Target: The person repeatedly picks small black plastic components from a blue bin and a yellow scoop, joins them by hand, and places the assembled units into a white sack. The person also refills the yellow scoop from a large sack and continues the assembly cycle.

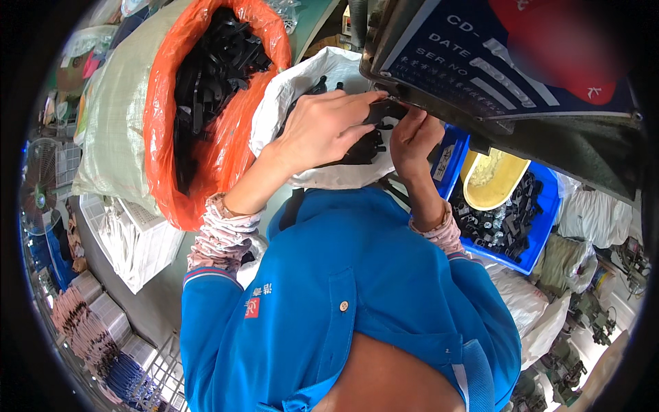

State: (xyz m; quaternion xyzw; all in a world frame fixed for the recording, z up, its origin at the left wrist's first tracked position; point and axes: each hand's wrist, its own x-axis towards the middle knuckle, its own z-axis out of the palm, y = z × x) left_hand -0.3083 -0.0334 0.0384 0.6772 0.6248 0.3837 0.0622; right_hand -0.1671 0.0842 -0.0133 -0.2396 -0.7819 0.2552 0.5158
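My left hand [328,126] reaches over a white sack [274,113] that holds black plastic parts [367,150]. Its fingers stretch toward the lower edge of a dark machine [391,86], with the thumb apart below them. No held thing shows between them. My right hand [417,141] is closed, thumb and fingers curled together under the same edge. Whatever they pinch is hidden by the fingers and the machine's shadow. Both fingertips are close together, just above the sack's far right side.
To the left leans a woven sack [113,130] with an orange liner [161,123], full of black parts [213,69]. A blue bin [546,233] at right holds small black pieces and a yellow scoop-like container [491,196]. The machine overhangs the upper right. White baskets [147,254] stand lower left.
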